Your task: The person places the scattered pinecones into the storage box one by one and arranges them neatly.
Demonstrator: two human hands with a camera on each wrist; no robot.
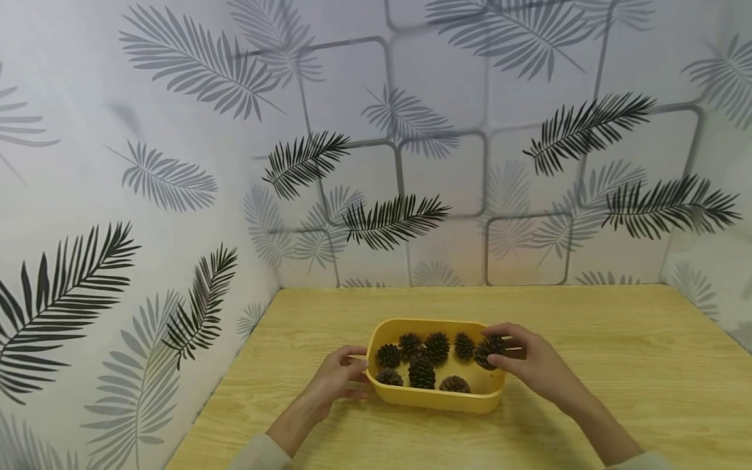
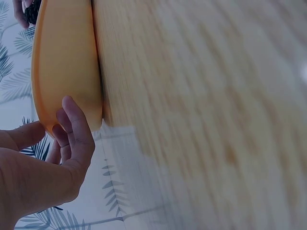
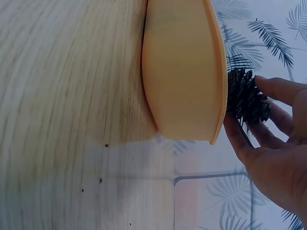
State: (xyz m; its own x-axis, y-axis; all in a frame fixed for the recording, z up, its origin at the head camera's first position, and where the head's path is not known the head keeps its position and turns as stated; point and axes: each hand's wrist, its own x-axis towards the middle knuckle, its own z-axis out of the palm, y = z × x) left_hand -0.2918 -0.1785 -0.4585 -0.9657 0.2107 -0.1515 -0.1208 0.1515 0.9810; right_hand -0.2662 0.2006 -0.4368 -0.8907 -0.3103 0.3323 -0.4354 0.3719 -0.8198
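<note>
A yellow plastic bin (image 1: 437, 397) with rounded corners sits on the wooden table, several brown pine cones (image 1: 422, 373) lying inside. At the bin's left end my left hand (image 1: 337, 378) grips the wall, thumb by the rim and curled fingers against the outer side (image 2: 72, 62). Over the right end, my right hand (image 1: 537, 362) holds one pine cone (image 3: 247, 96) between thumb and fingers. That cone is at rim height, partly covered by the fingers in the head view. The bin's interior is hidden in both wrist views.
The light wooden table (image 1: 617, 365) extends around the bin on all sides. Behind it and to the left stand walls (image 1: 446, 176) with a leaf pattern. A few dark specks (image 3: 106, 145) dot the table near the bin's right end.
</note>
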